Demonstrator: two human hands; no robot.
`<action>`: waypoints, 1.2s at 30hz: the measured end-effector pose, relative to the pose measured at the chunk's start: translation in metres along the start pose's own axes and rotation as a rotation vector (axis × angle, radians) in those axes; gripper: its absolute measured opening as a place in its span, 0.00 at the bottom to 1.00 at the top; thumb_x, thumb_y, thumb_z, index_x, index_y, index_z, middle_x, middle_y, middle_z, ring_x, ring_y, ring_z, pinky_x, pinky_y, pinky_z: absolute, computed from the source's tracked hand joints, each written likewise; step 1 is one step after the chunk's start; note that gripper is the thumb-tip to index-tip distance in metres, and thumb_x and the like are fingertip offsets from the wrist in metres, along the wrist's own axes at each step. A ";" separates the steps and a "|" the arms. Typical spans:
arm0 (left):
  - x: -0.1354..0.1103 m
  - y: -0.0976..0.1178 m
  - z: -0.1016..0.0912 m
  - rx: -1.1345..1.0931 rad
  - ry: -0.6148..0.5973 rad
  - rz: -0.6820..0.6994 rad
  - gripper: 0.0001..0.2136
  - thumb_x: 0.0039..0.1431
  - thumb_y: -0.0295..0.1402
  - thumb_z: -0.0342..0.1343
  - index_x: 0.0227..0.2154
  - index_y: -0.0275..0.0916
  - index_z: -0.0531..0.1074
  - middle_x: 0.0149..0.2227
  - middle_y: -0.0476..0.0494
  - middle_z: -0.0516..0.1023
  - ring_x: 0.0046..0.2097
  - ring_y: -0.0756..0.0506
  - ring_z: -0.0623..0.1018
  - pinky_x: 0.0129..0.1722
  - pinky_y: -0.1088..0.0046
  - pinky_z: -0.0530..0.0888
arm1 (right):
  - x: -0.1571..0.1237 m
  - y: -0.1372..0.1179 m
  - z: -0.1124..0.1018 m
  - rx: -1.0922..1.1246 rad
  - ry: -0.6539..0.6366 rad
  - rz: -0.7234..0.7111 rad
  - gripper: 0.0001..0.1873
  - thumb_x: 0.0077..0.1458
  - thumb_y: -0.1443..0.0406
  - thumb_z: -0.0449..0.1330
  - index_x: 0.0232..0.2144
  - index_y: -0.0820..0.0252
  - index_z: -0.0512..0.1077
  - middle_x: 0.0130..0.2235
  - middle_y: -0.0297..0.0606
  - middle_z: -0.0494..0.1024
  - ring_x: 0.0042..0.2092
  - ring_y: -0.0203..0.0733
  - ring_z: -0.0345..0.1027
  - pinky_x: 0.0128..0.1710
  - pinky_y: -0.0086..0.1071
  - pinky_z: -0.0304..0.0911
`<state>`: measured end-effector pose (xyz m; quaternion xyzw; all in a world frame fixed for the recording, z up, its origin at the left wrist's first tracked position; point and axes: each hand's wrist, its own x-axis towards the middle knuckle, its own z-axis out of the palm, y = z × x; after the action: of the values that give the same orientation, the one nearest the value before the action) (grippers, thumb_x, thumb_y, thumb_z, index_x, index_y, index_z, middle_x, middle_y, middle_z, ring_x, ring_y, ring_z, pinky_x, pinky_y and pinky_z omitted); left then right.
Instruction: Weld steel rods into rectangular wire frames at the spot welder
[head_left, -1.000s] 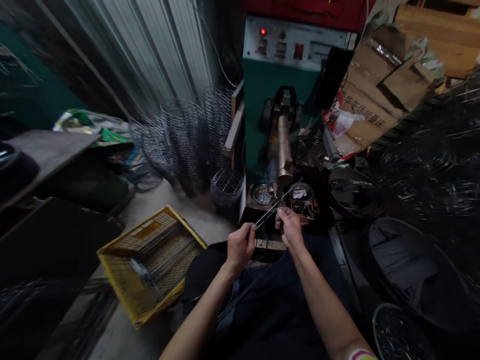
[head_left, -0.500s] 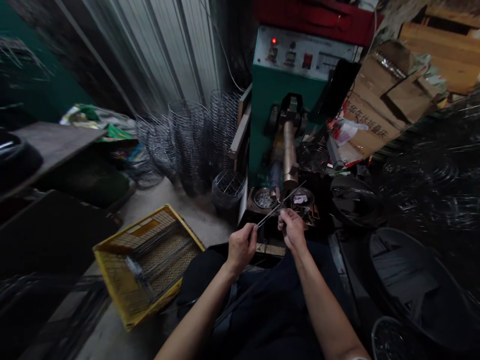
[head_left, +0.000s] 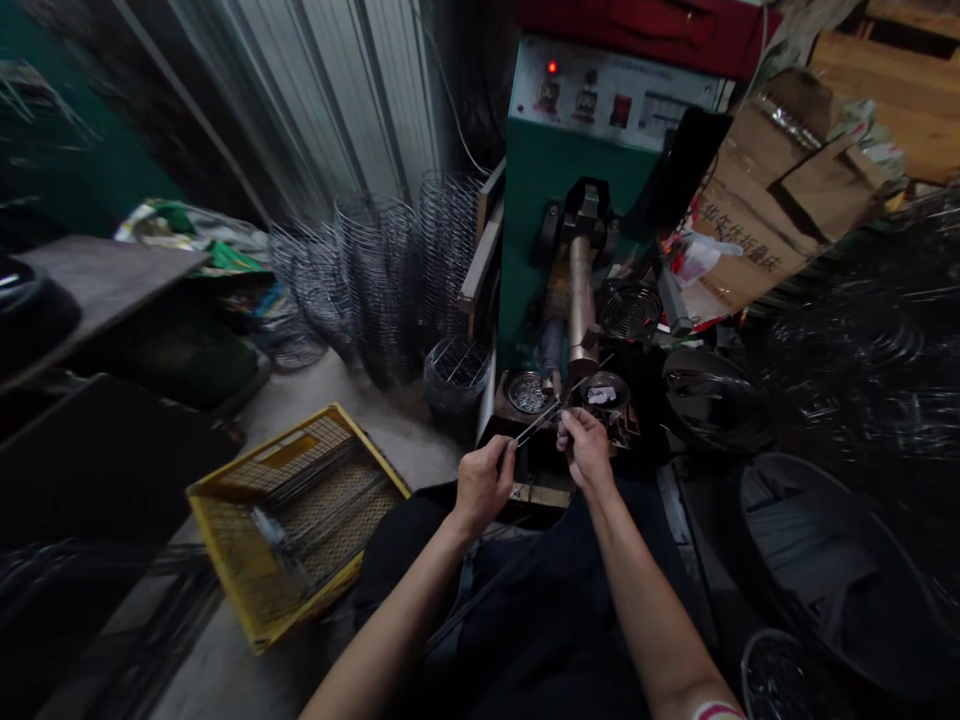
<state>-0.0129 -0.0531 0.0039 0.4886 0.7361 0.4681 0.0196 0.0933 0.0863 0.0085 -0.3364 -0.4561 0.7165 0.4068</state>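
My left hand (head_left: 486, 484) pinches the near end of a thin metal wire piece (head_left: 537, 424), which slants up and right toward the machine. Close to its middle, my right hand (head_left: 585, 446) has thumb and fingers pressed together; whatever small thing is in them is too small to make out. The wire lies by the electrode tip (head_left: 553, 382) of a green spot welding machine (head_left: 517, 240), under its thick brass-coloured arm (head_left: 582, 300). A round dish of small metal bits (head_left: 528, 392) sits just left of the tip. Another dish (head_left: 619, 380) holds white scraps.
A yellow plastic crate (head_left: 217, 560) with metal rods stands on the floor at left. Stacks of wire baskets (head_left: 375, 280) lean near the corrugated wall. On the right are a cardboard box (head_left: 772, 210) and a large dark tub (head_left: 847, 560).
Both hands stay near the electrode, with the right one shifted slightly up. The wire's far end sits slightly lower, and the view has shifted a little.
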 end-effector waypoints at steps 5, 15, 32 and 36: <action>0.003 0.002 -0.004 -0.020 -0.025 -0.017 0.10 0.65 0.33 0.47 0.31 0.38 0.72 0.24 0.48 0.74 0.25 0.49 0.74 0.28 0.76 0.65 | 0.000 0.001 0.000 -0.012 0.002 0.016 0.14 0.44 0.58 0.68 0.24 0.59 0.68 0.20 0.26 0.67 0.19 0.27 0.56 0.17 0.23 0.54; 0.006 0.003 -0.005 0.011 -0.037 -0.005 0.11 0.66 0.35 0.47 0.32 0.38 0.73 0.25 0.47 0.77 0.25 0.49 0.75 0.27 0.76 0.66 | -0.001 0.000 -0.002 -0.079 0.026 -0.012 0.18 0.44 0.54 0.68 0.22 0.59 0.67 0.19 0.27 0.68 0.18 0.27 0.57 0.16 0.22 0.54; 0.040 -0.011 0.014 -0.085 -0.072 0.080 0.11 0.65 0.35 0.48 0.31 0.38 0.73 0.24 0.46 0.75 0.24 0.50 0.72 0.27 0.76 0.65 | 0.018 -0.008 -0.016 -0.107 0.075 -0.041 0.21 0.42 0.51 0.69 0.24 0.59 0.66 0.18 0.25 0.66 0.17 0.27 0.56 0.15 0.21 0.53; 0.041 -0.012 0.013 -0.073 -0.090 0.065 0.12 0.65 0.36 0.48 0.30 0.38 0.73 0.23 0.47 0.74 0.24 0.50 0.72 0.27 0.76 0.65 | 0.020 -0.009 -0.016 -0.127 0.061 -0.028 0.21 0.42 0.51 0.69 0.24 0.60 0.66 0.18 0.25 0.66 0.18 0.27 0.56 0.15 0.21 0.53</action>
<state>-0.0362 -0.0155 0.0062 0.5316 0.7007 0.4726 0.0554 0.1006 0.1127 0.0088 -0.3769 -0.4929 0.6695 0.4085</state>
